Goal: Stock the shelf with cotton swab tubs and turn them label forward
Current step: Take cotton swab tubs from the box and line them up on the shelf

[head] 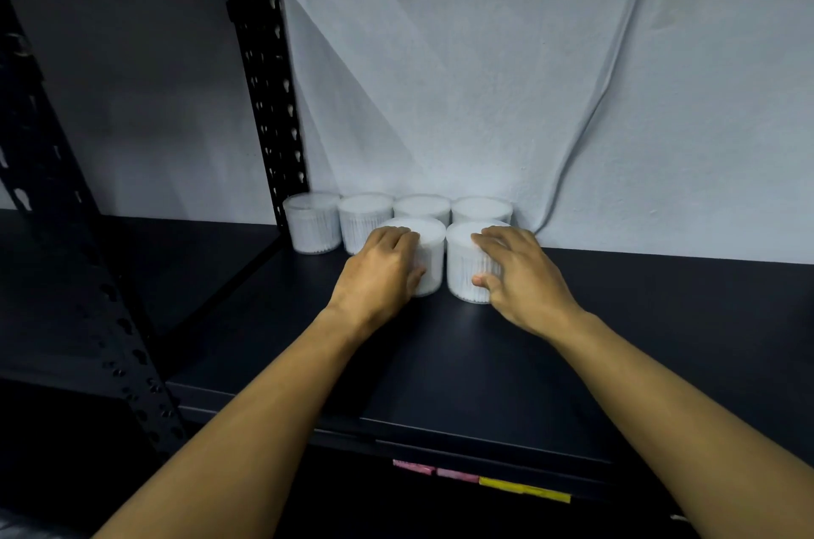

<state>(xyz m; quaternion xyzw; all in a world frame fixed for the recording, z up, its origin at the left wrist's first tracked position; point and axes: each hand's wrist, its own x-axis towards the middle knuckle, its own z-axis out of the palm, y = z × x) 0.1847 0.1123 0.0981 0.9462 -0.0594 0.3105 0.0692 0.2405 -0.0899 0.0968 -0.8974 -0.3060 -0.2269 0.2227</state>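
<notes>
On shelf (484, 362), left hand (379, 270) grips front-left tub (429, 256), right hand (519, 274) grips front-right tub (464, 270), side by side.

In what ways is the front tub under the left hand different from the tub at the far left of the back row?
The front left tub stands in the front row, nearer the shelf edge; the far-left back tub stands against the wall beside the black upright. The left hand holds the front left tub, partly hiding it; nothing touches the far-left back tub, whose side shows fully. Both are upright, round, clear tubs packed with white swabs; no label shows on either.
</notes>
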